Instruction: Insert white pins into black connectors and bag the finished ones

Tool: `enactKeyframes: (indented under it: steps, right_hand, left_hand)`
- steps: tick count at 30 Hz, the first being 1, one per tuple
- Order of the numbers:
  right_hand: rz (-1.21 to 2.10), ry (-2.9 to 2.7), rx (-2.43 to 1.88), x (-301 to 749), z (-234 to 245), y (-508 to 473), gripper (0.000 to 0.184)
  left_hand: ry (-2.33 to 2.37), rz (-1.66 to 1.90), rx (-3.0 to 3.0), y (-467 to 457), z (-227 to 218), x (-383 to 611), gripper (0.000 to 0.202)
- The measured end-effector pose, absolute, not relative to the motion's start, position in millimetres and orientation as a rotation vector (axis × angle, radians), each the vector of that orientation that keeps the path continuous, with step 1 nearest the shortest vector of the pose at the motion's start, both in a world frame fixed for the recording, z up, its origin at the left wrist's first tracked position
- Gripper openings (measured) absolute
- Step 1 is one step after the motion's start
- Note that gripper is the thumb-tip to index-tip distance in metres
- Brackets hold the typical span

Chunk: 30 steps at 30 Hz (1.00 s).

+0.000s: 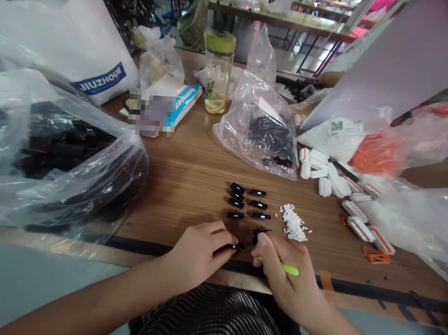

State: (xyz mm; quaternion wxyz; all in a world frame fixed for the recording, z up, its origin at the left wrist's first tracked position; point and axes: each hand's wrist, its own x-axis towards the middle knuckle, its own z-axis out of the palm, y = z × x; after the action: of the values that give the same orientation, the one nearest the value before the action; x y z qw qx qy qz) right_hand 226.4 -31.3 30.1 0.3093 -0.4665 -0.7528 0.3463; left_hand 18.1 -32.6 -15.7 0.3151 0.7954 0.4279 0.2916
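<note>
My left hand is closed, pinching a small black connector at the table's near edge. My right hand is closed on a green-handled tool, its fingertips close to the same connector. Just beyond my hands lie several black connectors in two short rows on the wooden table. To their right sits a small pile of tiny white pieces.
A large clear bag of black parts fills the left. A smaller bag of black connectors lies behind the rows. White housings and orange clips spread at right. A lidded jar and a box stand at the back.
</note>
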Motion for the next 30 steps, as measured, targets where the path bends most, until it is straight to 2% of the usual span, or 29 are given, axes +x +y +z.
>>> enactKeyframes:
  steps: [13, 21, 30]
  right_hand:
    - [0.887, -1.907, -1.162, 224.4, 26.7, -30.6, 0.037]
    - [0.849, -2.023, -1.155, 227.7, 25.7, -37.9, 0.028]
    - [0.828, -2.043, -1.267, 214.5, 32.4, -27.9, 0.035]
  left_hand:
    - [1.120, 0.796, 2.093, -31.8, -13.8, 18.1, 0.011]
    - [1.125, 0.787, 2.072, -32.8, -15.9, 17.9, 0.010]
    - [1.139, 0.776, 2.089, -32.9, -15.2, 18.3, 0.009]
